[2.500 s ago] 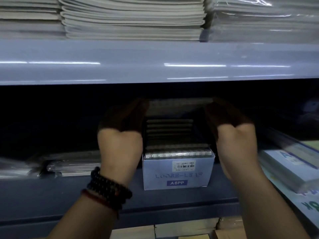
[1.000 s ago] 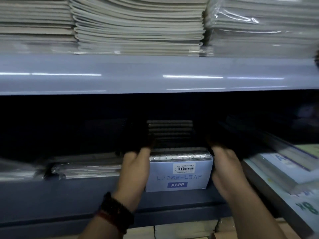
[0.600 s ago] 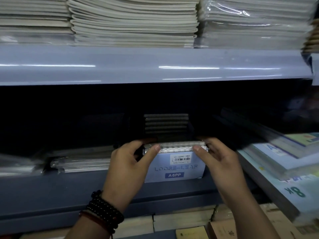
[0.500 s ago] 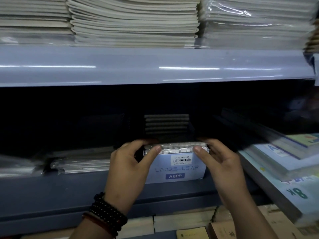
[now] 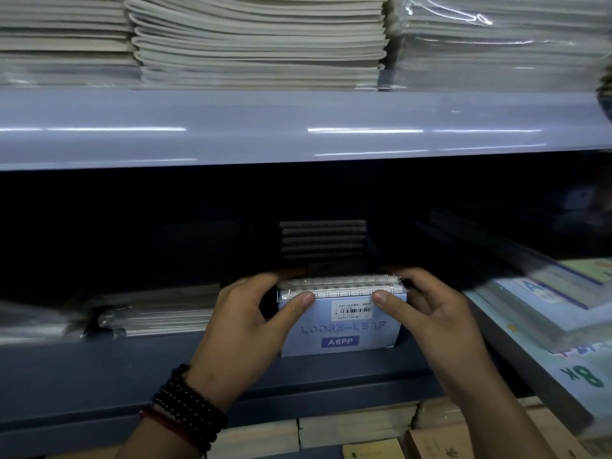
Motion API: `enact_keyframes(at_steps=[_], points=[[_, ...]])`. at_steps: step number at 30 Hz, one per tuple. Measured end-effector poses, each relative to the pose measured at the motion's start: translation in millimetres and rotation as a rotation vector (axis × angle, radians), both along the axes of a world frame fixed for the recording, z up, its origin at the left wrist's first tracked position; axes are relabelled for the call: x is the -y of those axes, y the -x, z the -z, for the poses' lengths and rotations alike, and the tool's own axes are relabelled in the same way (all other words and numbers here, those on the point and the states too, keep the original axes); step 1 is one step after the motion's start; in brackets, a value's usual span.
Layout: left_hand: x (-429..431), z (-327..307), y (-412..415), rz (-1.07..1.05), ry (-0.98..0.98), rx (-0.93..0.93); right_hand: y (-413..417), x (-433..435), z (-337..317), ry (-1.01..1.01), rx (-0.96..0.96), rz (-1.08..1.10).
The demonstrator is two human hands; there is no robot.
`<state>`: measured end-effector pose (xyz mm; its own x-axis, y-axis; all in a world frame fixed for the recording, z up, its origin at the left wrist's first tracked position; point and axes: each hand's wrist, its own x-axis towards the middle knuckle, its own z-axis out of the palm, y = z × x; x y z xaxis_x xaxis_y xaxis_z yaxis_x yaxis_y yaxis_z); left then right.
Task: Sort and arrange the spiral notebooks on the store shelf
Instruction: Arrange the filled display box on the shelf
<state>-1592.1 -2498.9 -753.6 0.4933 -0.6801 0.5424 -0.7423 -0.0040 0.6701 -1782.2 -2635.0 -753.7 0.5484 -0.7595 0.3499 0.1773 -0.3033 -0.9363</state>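
While both hands close on it, the notebook (image 5: 341, 321) stands upright on the shelf (image 5: 99, 369), its blue cover facing me with LOOSE-LEAF and A6PP printed on it and a barcode sticker near the top. My left hand (image 5: 245, 323) pinches the left end of the spiral edge, thumb on the front, fingers curled over behind; my right hand (image 5: 437, 319) pinches the right end the same way. More spiral edges show just behind the front one, between my thumbs and fingers. Beyond my fingertips, deeper in the dark, a stack (image 5: 323, 241) of dark notebooks lies flat. Left of my left hand lies a film-wrapped pile (image 5: 159, 313); right of my right hand lie slanted pads (image 5: 546, 299), one marked 8K. A bracelet (image 5: 188, 405) of dark beads circles my left wrist. Above both hands runs the upper shelf (image 5: 298, 127), loaded with pale exercise books (image 5: 258, 41)
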Motion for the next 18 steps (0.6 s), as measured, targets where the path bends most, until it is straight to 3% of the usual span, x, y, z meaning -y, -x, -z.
enact_keyframes(at_steps=[4,9,16,18], points=[[1.7,-0.6,2.8,0.045,0.133,-0.114,-2.2,0.0,2.2,0.014,0.059,0.062],[4.5,3.9,4.1,0.102,0.141,-0.152,-2.1,-0.8,0.6,0.05,0.036,0.075],[6.0,3.1,18.8,0.106,0.282,-0.331,-21.5,-11.9,2.2,-0.103,0.186,0.237],[8.8,3.3,23.7,0.08,0.337,-0.457,-26.1,-13.9,2.7,-0.13,0.205,0.265]])
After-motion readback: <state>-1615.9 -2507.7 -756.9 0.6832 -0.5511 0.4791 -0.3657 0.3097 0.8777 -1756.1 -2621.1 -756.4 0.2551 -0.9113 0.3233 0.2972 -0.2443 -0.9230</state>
